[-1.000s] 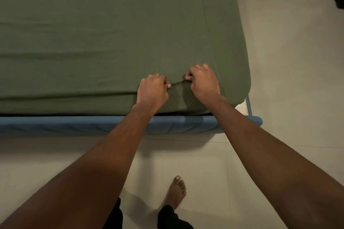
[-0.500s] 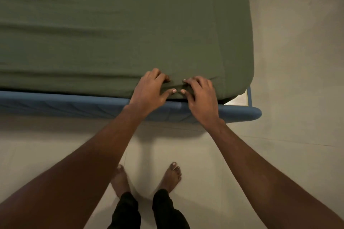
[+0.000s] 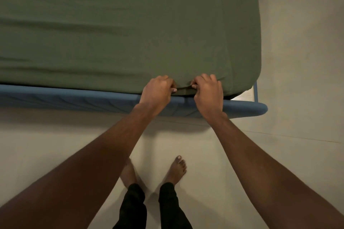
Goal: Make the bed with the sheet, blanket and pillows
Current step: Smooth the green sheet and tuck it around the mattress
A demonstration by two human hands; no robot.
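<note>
A dark green sheet [image 3: 121, 29] covers the mattress and wraps over its near edge and right corner. Long shallow creases run across its left half. My left hand [image 3: 158, 90] and my right hand [image 3: 209, 92] sit side by side on the near edge, close to the right corner. Each hand pinches a small fold of the sheet with curled fingers, and a taut ridge of cloth runs between them. No blanket or pillow is in view.
A blue padded bed frame [image 3: 74, 98] runs along the near side, ending in a rounded corner [image 3: 258, 108] at the right. A pale strip shows under the sheet at that corner. My bare feet [image 3: 176, 169] stand on the light floor [image 3: 297, 61] in front of the frame.
Both hands went from loose, half-spread fingers on the edge half a second ago to a tight pinch on the sheet. They have slid a little nearer the frame, and the view shifted down.
</note>
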